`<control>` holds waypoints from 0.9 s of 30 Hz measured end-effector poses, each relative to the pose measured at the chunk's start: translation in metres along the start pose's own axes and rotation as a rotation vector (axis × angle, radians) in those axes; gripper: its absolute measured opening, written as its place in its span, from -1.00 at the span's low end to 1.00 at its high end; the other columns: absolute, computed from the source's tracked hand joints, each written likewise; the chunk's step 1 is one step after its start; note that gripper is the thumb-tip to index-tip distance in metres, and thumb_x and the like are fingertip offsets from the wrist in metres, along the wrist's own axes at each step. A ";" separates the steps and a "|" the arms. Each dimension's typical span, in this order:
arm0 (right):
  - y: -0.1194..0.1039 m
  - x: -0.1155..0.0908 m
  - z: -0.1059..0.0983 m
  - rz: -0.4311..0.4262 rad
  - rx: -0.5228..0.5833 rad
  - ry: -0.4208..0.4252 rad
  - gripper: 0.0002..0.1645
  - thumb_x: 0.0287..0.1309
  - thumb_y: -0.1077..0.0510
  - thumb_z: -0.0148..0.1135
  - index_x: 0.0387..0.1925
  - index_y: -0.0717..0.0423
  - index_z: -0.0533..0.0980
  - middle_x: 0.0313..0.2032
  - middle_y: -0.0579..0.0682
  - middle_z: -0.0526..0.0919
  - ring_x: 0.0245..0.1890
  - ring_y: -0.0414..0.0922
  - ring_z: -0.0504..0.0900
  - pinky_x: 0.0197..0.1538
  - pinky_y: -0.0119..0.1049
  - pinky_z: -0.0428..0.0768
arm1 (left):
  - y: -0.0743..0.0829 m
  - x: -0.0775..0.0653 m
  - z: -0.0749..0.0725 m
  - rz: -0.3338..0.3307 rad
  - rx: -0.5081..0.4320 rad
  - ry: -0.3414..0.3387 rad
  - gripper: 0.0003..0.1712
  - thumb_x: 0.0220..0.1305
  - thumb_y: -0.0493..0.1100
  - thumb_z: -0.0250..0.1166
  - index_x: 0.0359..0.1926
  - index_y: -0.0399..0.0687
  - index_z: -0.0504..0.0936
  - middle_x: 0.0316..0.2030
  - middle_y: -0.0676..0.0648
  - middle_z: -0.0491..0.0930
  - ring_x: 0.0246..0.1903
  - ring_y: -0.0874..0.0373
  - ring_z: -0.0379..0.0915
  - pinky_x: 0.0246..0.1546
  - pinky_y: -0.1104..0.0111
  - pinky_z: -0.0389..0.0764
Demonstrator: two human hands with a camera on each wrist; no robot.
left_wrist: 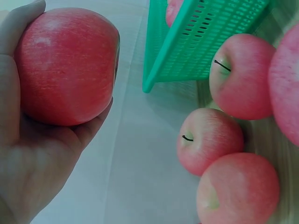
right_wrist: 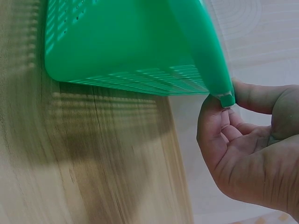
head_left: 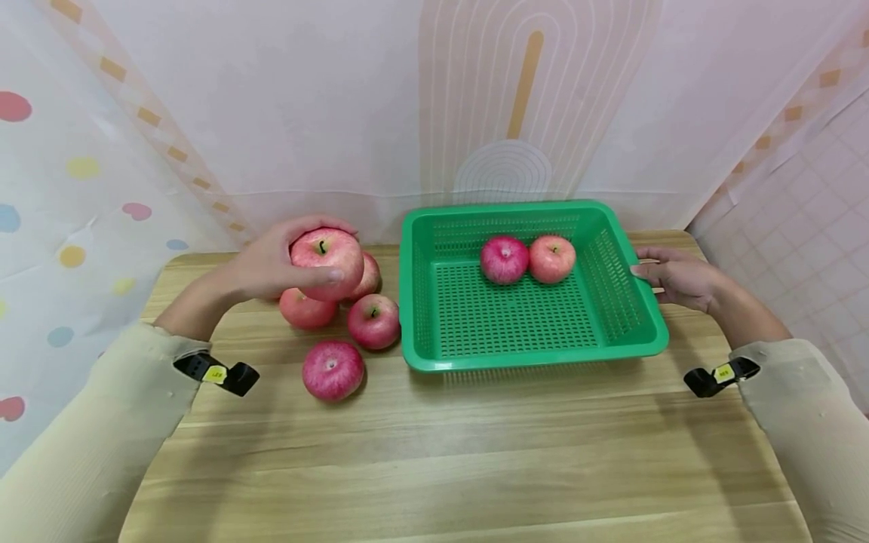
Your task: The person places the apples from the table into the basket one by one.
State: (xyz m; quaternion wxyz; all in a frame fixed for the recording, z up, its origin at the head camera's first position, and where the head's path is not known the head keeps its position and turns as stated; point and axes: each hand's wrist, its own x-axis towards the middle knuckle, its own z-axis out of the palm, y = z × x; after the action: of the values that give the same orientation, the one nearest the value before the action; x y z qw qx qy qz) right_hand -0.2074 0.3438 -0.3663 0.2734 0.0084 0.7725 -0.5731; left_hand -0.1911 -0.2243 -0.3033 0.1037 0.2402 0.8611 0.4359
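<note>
One apple (head_left: 330, 257) is filling your curled left hand (head_left: 273, 260), your right hand (head_left: 687, 281) pinching the basket (head_left: 536, 357) nearer the table's (head_left: 434, 452) right edge.

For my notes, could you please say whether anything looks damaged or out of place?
Nothing stands out: the green basket looks intact, and the apples inside it, beside it and in the left hand show no visible damage.

I make out from my end a pale wood-grained desk (head_left: 441, 452) close against a whitish back wall (head_left: 305, 113) with a pinkish arch print (head_left: 475, 83); to my left a white wall (head_left: 54, 264) carries coloured dots, to my right another wall (head_left: 815, 181) has a faint grid, under soft light
</note>
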 end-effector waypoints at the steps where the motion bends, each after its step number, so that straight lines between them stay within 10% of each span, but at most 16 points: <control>1: 0.000 0.000 0.000 0.001 0.001 0.001 -0.75 0.58 0.21 -0.08 0.19 0.13 0.30 -0.23 -0.19 0.69 -0.23 -0.25 0.70 -0.14 -0.24 0.68 | 0.001 0.002 0.000 0.002 0.001 -0.005 -0.35 0.18 -0.21 0.47 0.31 -0.01 0.53 0.01 0.00 0.61 -0.03 0.15 0.54 -0.04 0.46 0.58; 27: 0.000 0.000 -0.001 -0.009 -0.025 -0.007 -0.68 0.59 0.21 -0.09 0.26 0.16 0.26 -0.19 -0.21 0.68 -0.19 -0.27 0.69 -0.12 -0.25 0.67 | 0.011 0.045 -0.004 -0.009 -0.072 -0.047 -0.44 0.32 -0.11 0.37 0.33 0.05 0.52 0.06 -0.04 0.60 0.03 0.06 0.51 0.06 0.40 0.55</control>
State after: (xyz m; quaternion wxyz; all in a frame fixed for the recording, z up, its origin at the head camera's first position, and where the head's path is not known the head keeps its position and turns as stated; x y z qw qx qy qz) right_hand -0.2078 0.3444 -0.3661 0.2735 -0.0002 0.7787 -0.5647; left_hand -0.2280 -0.1988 -0.2913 0.1344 0.2427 0.8434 0.4602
